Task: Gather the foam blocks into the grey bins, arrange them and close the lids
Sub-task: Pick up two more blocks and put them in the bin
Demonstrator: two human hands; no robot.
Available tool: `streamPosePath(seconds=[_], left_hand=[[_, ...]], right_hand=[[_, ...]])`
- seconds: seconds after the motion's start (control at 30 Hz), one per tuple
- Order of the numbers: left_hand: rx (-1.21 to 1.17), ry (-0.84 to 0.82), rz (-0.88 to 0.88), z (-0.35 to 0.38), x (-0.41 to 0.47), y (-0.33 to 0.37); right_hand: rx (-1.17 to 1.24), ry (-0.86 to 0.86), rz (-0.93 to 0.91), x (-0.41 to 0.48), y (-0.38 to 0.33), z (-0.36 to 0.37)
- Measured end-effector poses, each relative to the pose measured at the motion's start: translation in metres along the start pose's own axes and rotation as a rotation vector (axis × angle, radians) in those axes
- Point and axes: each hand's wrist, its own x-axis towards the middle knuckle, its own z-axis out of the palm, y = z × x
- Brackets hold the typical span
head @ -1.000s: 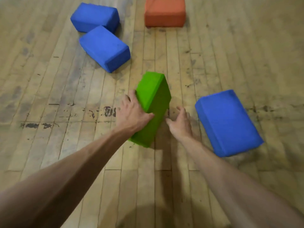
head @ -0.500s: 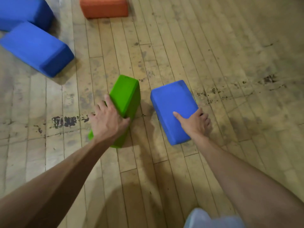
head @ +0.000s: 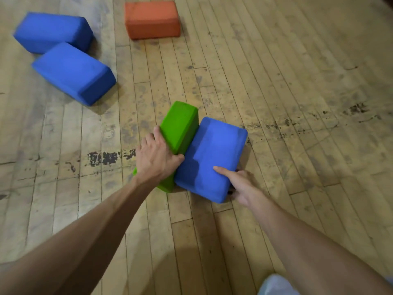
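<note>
A green foam block stands on its long edge on the wooden floor. My left hand grips it from the left, thumb over its top edge. Leaning against its right side is a blue foam block. My right hand holds that block at its near right corner, thumb on top and fingers under the edge. Two more blue blocks lie at the far left, touching each other. An orange block lies at the far middle. No grey bin is in view.
Worn wooden floorboards fill the view, with dark scuff marks left of my left hand. A bit of pale cloth shows at the bottom right edge.
My right hand took hold of the blue block and slid it left until it leans against the green block. My left hand kept its grip on the green block.
</note>
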Motion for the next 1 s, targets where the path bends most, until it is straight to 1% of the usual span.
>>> streamPosePath(seconds=[0.13,0.23,0.33,0.4,0.5,0.6,0.67,0.73,0.8,0.87,1.0], left_hand=[[-0.146,-0.086,-0.086,-0.01,0.006,-0.016],[-0.199,-0.079,-0.154,-0.021,0.002,-0.031],[-0.256,-0.047,-0.322,-0.048,-0.022,-0.047],[-0.261,-0.088,-0.41,-0.078,-0.047,-0.052],[-0.255,-0.157,-0.496,-0.144,-0.089,-0.038],[-0.19,-0.14,-0.486,-0.233,-0.127,-0.002],[-0.184,-0.129,-0.494,-0.299,-0.151,0.03],[-0.233,-0.155,-0.503,-0.367,-0.173,0.067],[-0.275,-0.182,-0.47,-0.433,-0.193,0.104],[-0.288,-0.192,-0.409,-0.491,-0.212,0.137],[-0.331,-0.168,-0.215,-0.577,-0.245,0.185]], right_hand=[[0.106,0.001,0.054,-0.014,0.0,0.013],[0.09,0.037,-0.012,-0.026,-0.006,0.023],[-0.157,0.092,-0.11,-0.059,-0.019,0.036],[-0.354,0.089,-0.111,-0.096,-0.031,0.036],[-0.665,0.092,-0.098,-0.169,-0.066,0.023],[-0.963,0.149,-0.156,-0.259,-0.125,-0.005],[-1.058,0.177,-0.221,-0.326,-0.174,-0.027],[-1.131,0.208,-0.303,-0.396,-0.227,-0.051],[-1.209,0.255,-0.391,-0.466,-0.275,-0.073],[-1.217,0.298,-0.43,-0.531,-0.313,-0.093],[-1.098,0.423,-0.417,-0.631,-0.357,-0.117]])
